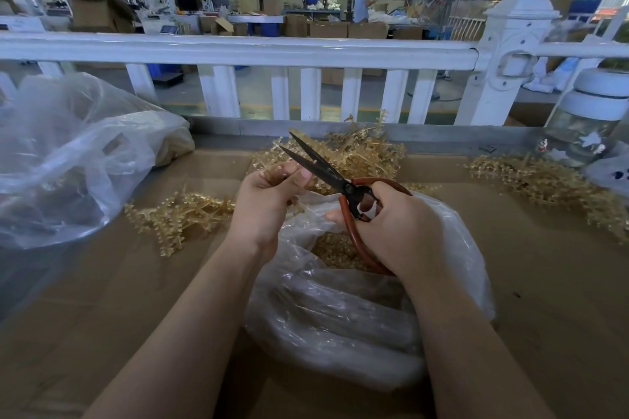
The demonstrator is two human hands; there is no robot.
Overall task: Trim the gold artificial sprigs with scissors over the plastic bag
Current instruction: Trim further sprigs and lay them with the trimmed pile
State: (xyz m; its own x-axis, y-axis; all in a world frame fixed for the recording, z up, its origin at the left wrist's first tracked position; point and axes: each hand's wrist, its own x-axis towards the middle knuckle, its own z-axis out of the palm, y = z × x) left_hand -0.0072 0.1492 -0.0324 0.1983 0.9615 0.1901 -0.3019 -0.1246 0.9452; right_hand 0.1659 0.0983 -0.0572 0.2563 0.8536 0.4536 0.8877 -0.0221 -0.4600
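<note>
My right hand (401, 228) grips the red handles of black-bladed scissors (323, 168), whose blades stand apart and point up and left. My left hand (272, 201) pinches a small gold sprig (272, 175) between thumb and fingers, right beside the lower blade. Both hands hover above a clear plastic bag (340, 320) whose mouth holds gold trimmings (332, 248). More gold sprigs lie in heaps behind the hands (360, 153), to the left (177, 218) and at the right (551, 184).
Brown cardboard (136, 299) covers the table. A large crumpled clear bag (68, 160) fills the left side. A glass jar with a white lid (589, 119) stands at the right. A white railing (238, 51) runs behind the table; a person works far beyond it.
</note>
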